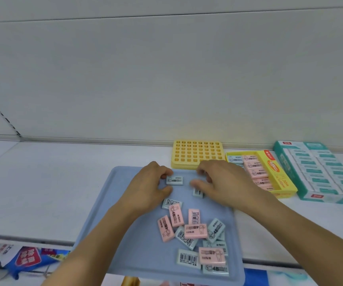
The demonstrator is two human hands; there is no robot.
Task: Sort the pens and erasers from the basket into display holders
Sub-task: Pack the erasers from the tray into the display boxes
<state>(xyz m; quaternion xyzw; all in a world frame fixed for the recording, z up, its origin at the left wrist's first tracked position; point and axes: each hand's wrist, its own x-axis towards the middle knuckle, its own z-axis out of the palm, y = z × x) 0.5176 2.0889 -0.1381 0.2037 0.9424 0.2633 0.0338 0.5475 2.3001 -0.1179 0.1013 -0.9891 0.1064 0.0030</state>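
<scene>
Pale-blue eraser [174, 180] with a black "4B" print sits at the far end of the blue tray [112, 203] — we note the left hand [148, 187] pinching its end between thumb and fingers. Right hand [223, 182] is blurred, fingers curled; we cannot tell its grip.

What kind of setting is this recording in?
Probably a stationery shop shelf: a yellow display box partly stocked with erasers, a teal box of packaged ones beside it, and loose erasers on a blue tray.
</scene>
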